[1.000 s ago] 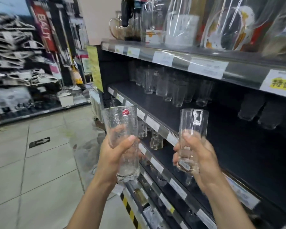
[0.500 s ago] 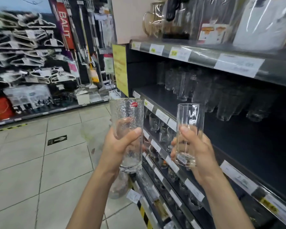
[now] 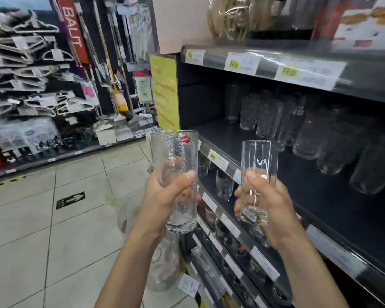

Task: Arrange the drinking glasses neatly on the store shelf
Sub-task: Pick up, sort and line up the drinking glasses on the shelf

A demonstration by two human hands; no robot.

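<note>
Glass fills both hands: the left hand (image 3: 165,196) wraps fingers and thumb round the lower half of a pebbled tumbler (image 3: 176,156) with a red sticker near its rim, and the right hand (image 3: 269,203) grips a smooth tumbler (image 3: 259,161) low down, just above its barcode label. Both tumblers are held upright out in front of the dark shelf (image 3: 227,138), off its front edge and not resting on it, probably so each pattern can be matched to the standing glasses (image 3: 269,116) at the back of the shelf before it is set down with its own kind. Gripping low seems meant to keep fingers off the rims and leave the bases ready to land. The glasses at the back of the shelf are smeared by blur, so neither their patterns nor their count can be told. The shelf's right end runs out of view, and the price tags (image 3: 218,160) along its front lip are unreadable.
</note>
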